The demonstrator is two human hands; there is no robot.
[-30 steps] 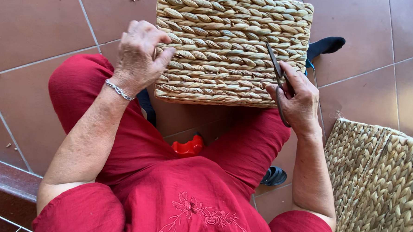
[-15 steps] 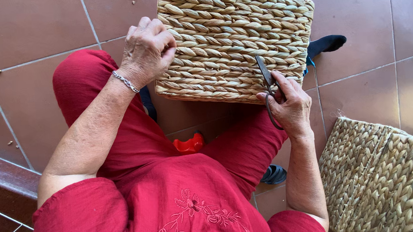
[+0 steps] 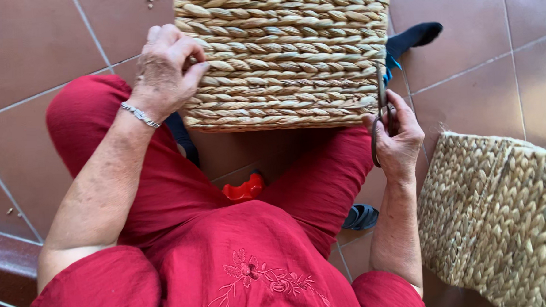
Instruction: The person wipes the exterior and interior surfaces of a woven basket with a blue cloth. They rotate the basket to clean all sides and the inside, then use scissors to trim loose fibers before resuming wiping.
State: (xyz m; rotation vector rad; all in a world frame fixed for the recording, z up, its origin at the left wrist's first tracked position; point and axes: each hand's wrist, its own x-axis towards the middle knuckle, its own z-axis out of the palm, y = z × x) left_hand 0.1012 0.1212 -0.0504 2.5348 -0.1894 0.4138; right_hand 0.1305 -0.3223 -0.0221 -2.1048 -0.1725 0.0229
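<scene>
- The left hand [image 3: 166, 71] is raised in front of the body, back of the hand upward, wrist bent a little.
- Its fingers [image 3: 192, 56] curl over and press down in a closed grip, the thumb tucked beneath them.
- The left forearm is bare and runs up from the lower left, elbow bent.
- The right hand [image 3: 398, 139] sits lower, to the right, knuckles outward.
- Its fingers [image 3: 406, 114] are closed round a thin handle.
- The right forearm rises nearly straight from below, bare as well.
</scene>
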